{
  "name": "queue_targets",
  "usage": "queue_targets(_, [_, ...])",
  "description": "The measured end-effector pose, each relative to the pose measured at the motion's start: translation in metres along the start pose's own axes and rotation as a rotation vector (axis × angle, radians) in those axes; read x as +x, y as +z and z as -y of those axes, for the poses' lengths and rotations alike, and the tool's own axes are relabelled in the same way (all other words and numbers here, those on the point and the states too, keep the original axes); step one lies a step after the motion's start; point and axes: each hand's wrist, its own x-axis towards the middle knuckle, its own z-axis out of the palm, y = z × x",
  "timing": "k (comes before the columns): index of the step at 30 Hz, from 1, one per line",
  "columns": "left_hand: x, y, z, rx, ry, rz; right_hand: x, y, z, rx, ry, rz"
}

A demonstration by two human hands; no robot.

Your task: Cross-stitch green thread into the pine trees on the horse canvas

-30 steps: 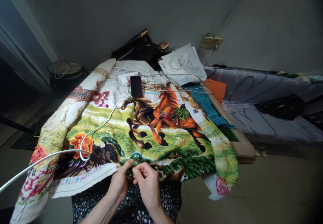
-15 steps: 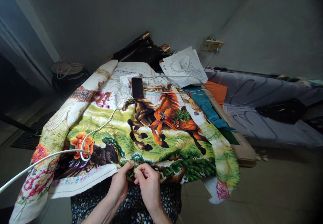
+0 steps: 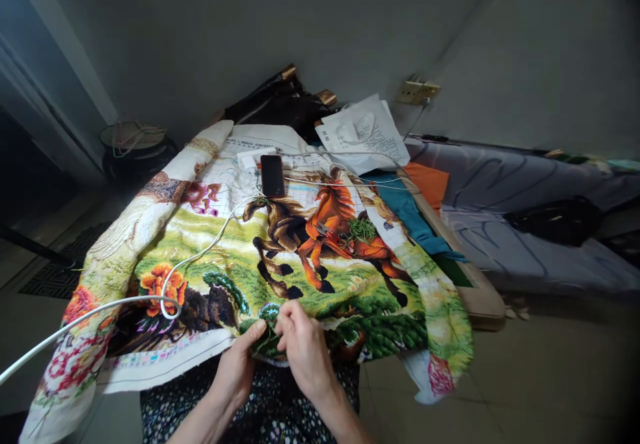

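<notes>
A large cross-stitch cloth (image 3: 220,221) with horses and flowers is spread before me, its near edge over my lap. My left hand (image 3: 240,357) grips that edge, thumb on top and fingers hidden underneath. Just to its right, my right hand (image 3: 305,347) is closed in a pinch above the green stitching. A thin green strand shows between the hands, but what the right fingertips hold is too small to make out. On the stitched horses lie a bundle of green thread (image 3: 363,231) and small red-handled snips (image 3: 327,233).
A phone (image 3: 272,176) and white power strip (image 3: 250,159) rest on the cloth's far part. A white cable (image 3: 213,237) loops across its left side. White bags (image 3: 364,134) and a teal cloth (image 3: 407,214) lie beyond. A stool (image 3: 133,136) stands at left.
My right hand has moved slightly up and to the right, away from my left thumb, its back turned more toward me. My left hand keeps its hold on the cloth's edge.
</notes>
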Motion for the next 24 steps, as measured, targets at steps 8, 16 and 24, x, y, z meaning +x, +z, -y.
queue_targets(8, [0.002,0.0,0.003,-0.066,0.012,-0.058,0.01,-0.079,0.024,1.038,-0.112,-0.315])
queue_targets(16, [0.003,-0.001,0.004,-0.049,0.008,-0.027,-0.012,-0.031,-0.014,0.493,0.126,-0.004])
queue_targets(24, [0.005,-0.003,0.004,-0.064,0.017,-0.059,-0.02,-0.006,-0.016,-0.032,0.041,0.094])
